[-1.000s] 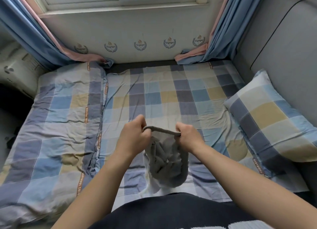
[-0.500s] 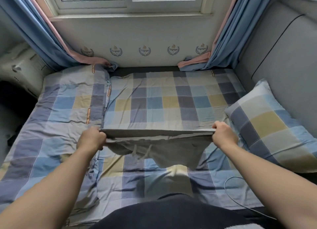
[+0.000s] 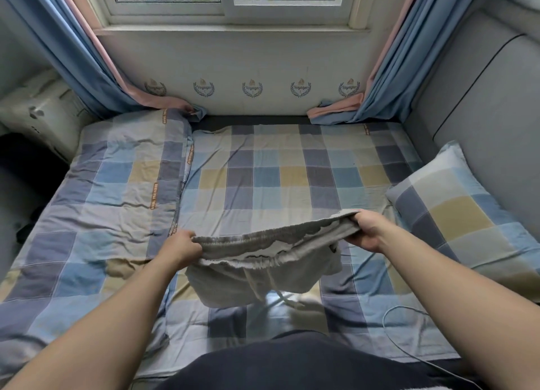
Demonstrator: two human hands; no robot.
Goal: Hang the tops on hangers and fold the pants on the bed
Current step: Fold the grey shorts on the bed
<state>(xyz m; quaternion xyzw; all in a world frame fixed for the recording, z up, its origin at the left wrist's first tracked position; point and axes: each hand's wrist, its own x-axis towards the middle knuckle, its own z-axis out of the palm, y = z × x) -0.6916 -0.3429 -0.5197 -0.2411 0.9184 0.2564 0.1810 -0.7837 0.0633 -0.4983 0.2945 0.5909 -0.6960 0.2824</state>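
Observation:
Grey drawstring shorts (image 3: 263, 275) hang above the checked bed sheet (image 3: 280, 182), held by their elastic waistband. My left hand (image 3: 182, 250) grips the waistband's left end. At the right end, slightly higher, my right hand (image 3: 366, 229) grips the band too. The waistband sags open between my hands, showing its pale inside and the drawstring. The legs dangle just over the sheet. No tops or hangers are in view.
A checked duvet (image 3: 96, 199) lies bunched on the bed's left half. A matching pillow (image 3: 461, 211) leans by the grey padded headboard (image 3: 496, 103) on the right. A thin white cable (image 3: 391, 316) curls on the sheet at lower right. Curtains and a window wall close the far side.
My hands spread the bunched shorts out wide by the waistband, then came somewhat closer, so the taut band now sags open. The camera tilted upward, showing more of the window.

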